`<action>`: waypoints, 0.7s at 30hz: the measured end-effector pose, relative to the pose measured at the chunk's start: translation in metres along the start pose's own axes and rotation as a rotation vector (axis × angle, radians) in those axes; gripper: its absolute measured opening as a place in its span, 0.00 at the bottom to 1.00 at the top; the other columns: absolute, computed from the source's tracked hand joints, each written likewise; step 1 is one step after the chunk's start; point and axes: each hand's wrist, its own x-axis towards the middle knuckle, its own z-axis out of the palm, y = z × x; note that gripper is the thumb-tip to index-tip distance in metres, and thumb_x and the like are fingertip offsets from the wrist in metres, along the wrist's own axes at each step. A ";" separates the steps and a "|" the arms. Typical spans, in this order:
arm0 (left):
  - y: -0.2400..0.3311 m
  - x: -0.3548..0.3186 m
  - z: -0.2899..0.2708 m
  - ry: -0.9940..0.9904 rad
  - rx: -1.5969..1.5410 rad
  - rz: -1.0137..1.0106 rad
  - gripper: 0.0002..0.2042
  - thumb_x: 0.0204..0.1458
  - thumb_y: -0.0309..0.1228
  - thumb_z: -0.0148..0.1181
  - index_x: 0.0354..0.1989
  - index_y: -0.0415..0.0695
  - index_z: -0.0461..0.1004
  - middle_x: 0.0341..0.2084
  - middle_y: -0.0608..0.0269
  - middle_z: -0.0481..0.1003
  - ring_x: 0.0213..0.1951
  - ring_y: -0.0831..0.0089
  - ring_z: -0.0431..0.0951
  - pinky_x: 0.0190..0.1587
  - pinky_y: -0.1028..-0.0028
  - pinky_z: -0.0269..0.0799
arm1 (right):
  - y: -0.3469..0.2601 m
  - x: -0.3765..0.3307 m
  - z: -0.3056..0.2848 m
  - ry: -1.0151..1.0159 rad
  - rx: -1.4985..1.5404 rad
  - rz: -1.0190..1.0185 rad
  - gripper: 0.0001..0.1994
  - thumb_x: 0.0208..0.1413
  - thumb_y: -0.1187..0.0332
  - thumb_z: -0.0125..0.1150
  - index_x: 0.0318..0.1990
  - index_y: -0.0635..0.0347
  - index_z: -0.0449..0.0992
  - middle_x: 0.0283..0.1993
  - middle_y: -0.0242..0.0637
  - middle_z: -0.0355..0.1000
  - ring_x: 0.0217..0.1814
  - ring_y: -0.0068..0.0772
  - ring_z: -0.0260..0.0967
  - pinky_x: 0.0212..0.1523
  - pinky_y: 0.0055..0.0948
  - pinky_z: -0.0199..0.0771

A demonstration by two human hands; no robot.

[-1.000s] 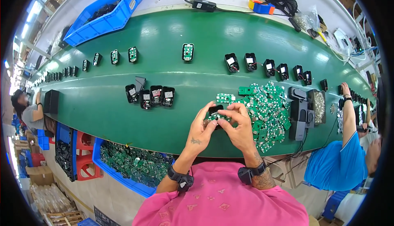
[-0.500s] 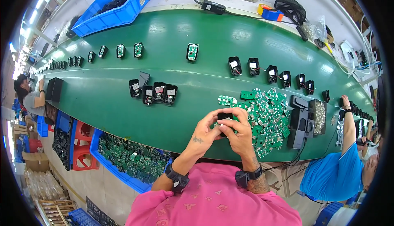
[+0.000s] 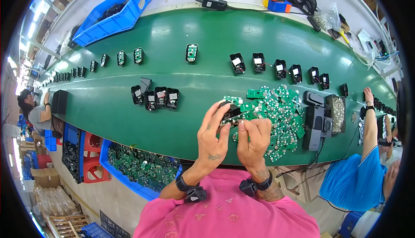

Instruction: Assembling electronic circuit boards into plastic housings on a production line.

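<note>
My left hand grips a small black plastic case, fingers over its top and thumb along its near side. The case is tilted, and a little circuitry shows at its near edge. Just right of it my right hand is closed, thumb and forefinger pinched close to the case's edge. What the pinch holds, if anything, is too small to make out. Behind and to the right of my hands spreads a heap of green circuit boards. Several open black cases with parts inside stand on the left.
On the green table, more black cases form a row. A blue bin sits at the back left; another blue bin of boards is below the table edge. Right are a grey device, a parts tray and a co-worker's arm.
My hands have drawn apart from around the case. My left hand now holds it tilted, more in sight, while the right has moved to its near right side. The view has shifted slightly.
</note>
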 end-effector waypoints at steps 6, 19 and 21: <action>0.011 0.010 -0.012 -0.077 0.190 0.171 0.22 0.55 0.14 0.55 0.60 0.38 0.71 0.62 0.49 0.66 0.53 0.63 0.76 0.47 0.72 0.79 | 0.005 0.027 -0.023 -0.326 0.278 -0.007 0.02 0.52 0.76 0.62 0.29 0.63 0.75 0.23 0.38 0.67 0.22 0.39 0.67 0.24 0.35 0.64; 0.036 0.011 -0.025 -0.227 0.211 0.155 0.26 0.50 0.11 0.55 0.60 0.40 0.71 0.60 0.48 0.68 0.52 0.58 0.78 0.50 0.70 0.79 | -0.003 0.045 -0.043 -0.521 0.275 -0.042 0.03 0.49 0.77 0.62 0.27 0.63 0.74 0.23 0.39 0.69 0.23 0.43 0.69 0.24 0.38 0.66; 0.036 0.010 -0.024 -0.215 0.174 0.118 0.26 0.51 0.11 0.55 0.60 0.40 0.71 0.60 0.48 0.68 0.52 0.59 0.78 0.49 0.70 0.79 | -0.003 0.046 -0.043 -0.549 0.261 -0.050 0.03 0.49 0.76 0.62 0.27 0.62 0.74 0.24 0.41 0.69 0.25 0.46 0.70 0.26 0.40 0.68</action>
